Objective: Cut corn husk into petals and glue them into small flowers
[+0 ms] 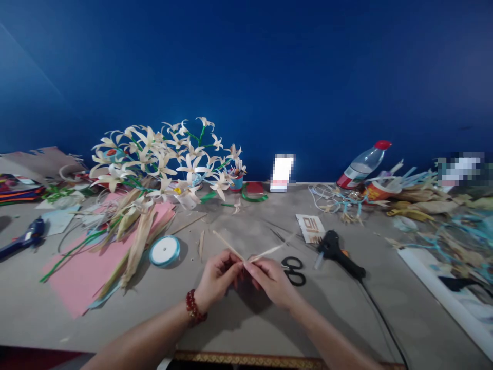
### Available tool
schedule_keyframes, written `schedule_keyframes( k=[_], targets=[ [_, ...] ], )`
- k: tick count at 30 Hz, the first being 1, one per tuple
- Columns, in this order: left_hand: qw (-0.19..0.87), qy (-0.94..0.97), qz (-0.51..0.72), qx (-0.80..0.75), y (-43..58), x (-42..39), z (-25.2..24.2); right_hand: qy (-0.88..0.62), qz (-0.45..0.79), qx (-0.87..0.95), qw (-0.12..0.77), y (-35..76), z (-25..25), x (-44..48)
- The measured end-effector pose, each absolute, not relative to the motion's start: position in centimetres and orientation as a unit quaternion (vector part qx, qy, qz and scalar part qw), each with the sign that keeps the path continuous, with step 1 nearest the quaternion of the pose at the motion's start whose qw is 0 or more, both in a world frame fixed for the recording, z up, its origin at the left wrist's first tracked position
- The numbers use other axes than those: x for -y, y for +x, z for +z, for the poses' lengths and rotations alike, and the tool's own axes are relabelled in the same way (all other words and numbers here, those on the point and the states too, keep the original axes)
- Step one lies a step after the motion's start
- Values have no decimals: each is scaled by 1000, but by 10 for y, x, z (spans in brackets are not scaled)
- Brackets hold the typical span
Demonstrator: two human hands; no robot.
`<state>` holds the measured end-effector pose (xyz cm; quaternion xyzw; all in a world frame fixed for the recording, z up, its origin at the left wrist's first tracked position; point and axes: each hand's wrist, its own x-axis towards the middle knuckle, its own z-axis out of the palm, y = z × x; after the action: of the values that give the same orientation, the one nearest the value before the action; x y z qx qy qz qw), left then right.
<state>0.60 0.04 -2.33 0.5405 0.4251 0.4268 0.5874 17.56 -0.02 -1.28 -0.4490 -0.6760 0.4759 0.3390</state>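
Above the middle of the table, my left hand (217, 277) and my right hand (271, 281) meet with fingertips pinched together. A thin pale stick-like strip (227, 243) slants up and left from my left fingers. From my right fingers a whitish husk strip (271, 251) points up and right. The two cross or join at the fingertips; the fingers hide exactly how. Black-handled scissors (295, 271) lie just right of my right hand. A roll of light-blue ribbon (165, 251) lies left of my left hand.
White husk flowers (162, 159) on green stems stand at the back left. Dried corn husks (138, 246) lie on pink paper (84, 272). At right are a black glue gun (342, 254) with its cord, a tilted plastic bottle (362, 164) and a pile of husks (431, 198).
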Motion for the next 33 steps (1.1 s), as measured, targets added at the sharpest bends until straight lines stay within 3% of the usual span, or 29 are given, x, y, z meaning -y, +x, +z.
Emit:
schedule_keyframes(
  k=[5, 14, 22, 27, 33],
  targets=[
    [564, 558, 432, -429, 5, 3, -27, -453, 530, 629, 344, 172, -13, 4],
    [483, 667, 401, -400, -1, 3, -17, -409, 753, 409, 316, 176, -4, 7],
    [558, 609, 419, -376, -1, -2, -20, -315, 825, 332, 333, 198, 9, 0],
    [549, 583, 444, -402, -1, 0, -23, -388, 670, 486, 405, 193, -2, -1],
    [492, 631, 423, -425, 0, 3, -22, -475, 411, 711, 318, 173, -9, 12]
  ],
)
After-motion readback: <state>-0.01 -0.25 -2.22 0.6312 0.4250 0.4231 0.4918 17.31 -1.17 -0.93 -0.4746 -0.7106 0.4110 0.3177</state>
